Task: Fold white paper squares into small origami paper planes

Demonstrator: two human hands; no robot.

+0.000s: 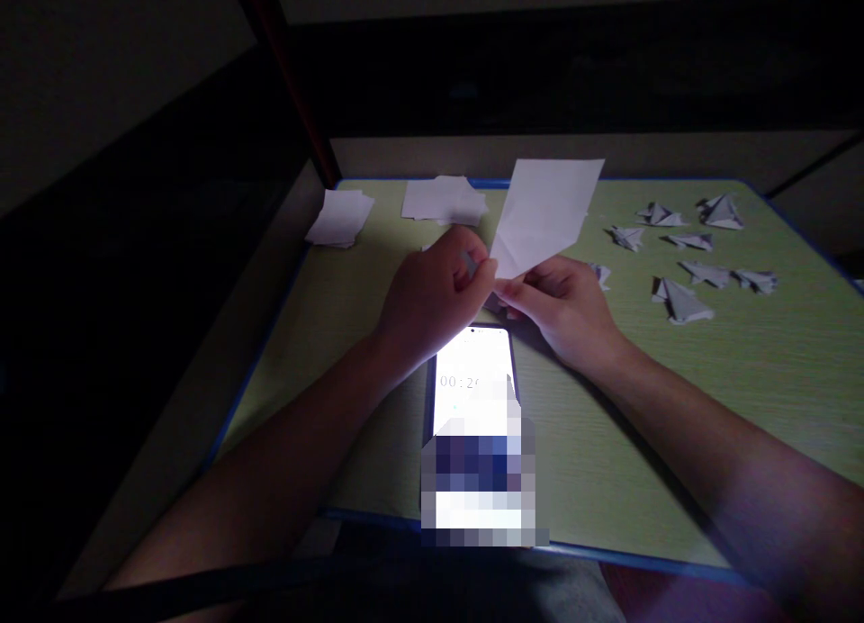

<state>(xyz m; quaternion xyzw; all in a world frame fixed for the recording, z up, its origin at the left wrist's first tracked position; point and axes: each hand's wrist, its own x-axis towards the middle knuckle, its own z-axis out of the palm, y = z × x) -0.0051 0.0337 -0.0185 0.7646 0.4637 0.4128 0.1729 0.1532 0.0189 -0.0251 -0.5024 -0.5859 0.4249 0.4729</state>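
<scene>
A white sheet of paper (pixel 545 211) is held up over the table, one lower corner pinched between my two hands. My left hand (pixel 442 276) is closed, its thumb pressing the paper's edge near that corner. Close beside it, my right hand (pixel 563 303) grips the same corner between thumb and curled fingers. The paper has a slanted lower right edge. Below my hands lies a lit phone (pixel 472 362) with timer digits on its screen; its lower part is blurred out.
Several folded paper figures (pixel 683 301) are spread over the right side of the green table (pixel 756 407). Stacks of white paper (pixel 442 200) lie at the back, with another paper stack (pixel 339 218) at the far left corner. A wall stands behind the table.
</scene>
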